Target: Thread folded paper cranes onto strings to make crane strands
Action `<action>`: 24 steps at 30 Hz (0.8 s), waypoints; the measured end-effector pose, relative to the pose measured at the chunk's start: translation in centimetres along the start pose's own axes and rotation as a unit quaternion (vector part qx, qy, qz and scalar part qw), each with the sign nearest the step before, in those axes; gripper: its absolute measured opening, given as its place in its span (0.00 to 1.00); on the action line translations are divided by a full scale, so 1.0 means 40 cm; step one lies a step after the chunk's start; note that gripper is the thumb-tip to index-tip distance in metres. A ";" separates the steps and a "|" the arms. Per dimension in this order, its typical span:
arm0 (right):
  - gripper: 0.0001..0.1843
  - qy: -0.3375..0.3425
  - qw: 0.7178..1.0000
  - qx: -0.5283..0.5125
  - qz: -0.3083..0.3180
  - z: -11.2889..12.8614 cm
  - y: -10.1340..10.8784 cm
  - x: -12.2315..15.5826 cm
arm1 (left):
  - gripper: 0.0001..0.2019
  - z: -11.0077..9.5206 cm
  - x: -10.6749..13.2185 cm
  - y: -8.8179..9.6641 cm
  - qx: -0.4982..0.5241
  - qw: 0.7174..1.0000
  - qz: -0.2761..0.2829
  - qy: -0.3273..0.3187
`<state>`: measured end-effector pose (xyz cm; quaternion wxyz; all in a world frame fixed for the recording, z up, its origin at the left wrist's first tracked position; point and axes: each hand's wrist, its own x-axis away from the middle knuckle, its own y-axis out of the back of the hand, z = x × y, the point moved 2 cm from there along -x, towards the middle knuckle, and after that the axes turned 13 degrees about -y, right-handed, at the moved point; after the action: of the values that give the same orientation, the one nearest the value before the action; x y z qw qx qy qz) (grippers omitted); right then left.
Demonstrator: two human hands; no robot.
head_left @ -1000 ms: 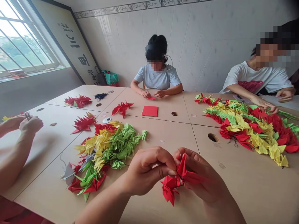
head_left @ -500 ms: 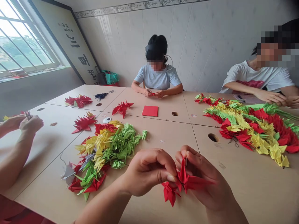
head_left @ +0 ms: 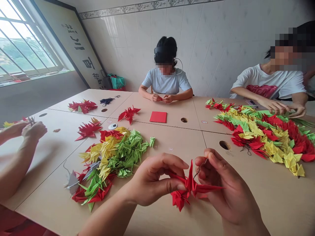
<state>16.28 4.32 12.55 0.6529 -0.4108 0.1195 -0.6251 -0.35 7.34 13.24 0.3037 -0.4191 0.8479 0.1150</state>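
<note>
Between the thumb and fingers of my left hand [head_left: 157,178] is a folded red paper crane [head_left: 190,183], its points spread upward and to the right. A dark thread [head_left: 196,173] runs from the crane up to my right hand [head_left: 223,183], which pinches it between thumb and forefinger. Something thin and pale, perhaps a needle, shows at those fingertips. Just below the crane hangs another red folded paper piece [head_left: 180,199]; whether it is on the same thread, I cannot tell. Both hands are above the table [head_left: 177,141], close together.
To the left lies a heap of green, yellow and red paper cranes [head_left: 118,152]. Strings of cranes [head_left: 265,131] spread across the right side. Red paper squares [head_left: 157,117] lie ahead, near a table hole [head_left: 184,120]. Co-workers sit opposite and right; another's hands [head_left: 34,131] show left.
My right hand has moved up and right from the crane, with thread now visible between them. The left hand keeps hold of the crane. At right, a co-worker's hands moved toward the strings.
</note>
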 end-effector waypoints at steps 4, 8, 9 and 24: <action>0.09 0.040 0.999 -0.019 -0.023 0.014 0.013 0.000 | 0.11 -0.008 -0.009 0.000 -0.061 0.997 0.040 -0.009; 0.08 0.062 0.998 0.000 -0.032 0.024 0.014 0.000 | 0.06 -0.010 -0.017 0.000 -0.077 0.996 0.051 -0.007; 0.08 0.073 0.997 0.012 -0.036 0.025 0.013 0.001 | 0.06 -0.009 -0.017 0.001 -0.073 0.996 0.044 -0.003; 0.16 0.036 0.943 0.330 -0.007 0.017 0.037 0.020 | 0.07 -0.011 -0.017 0.005 -0.078 0.996 0.045 -0.025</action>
<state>17.96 3.67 12.25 0.7425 -0.1510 -0.0730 -0.6486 -0.37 7.69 13.96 0.2860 -0.3995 0.8466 0.2047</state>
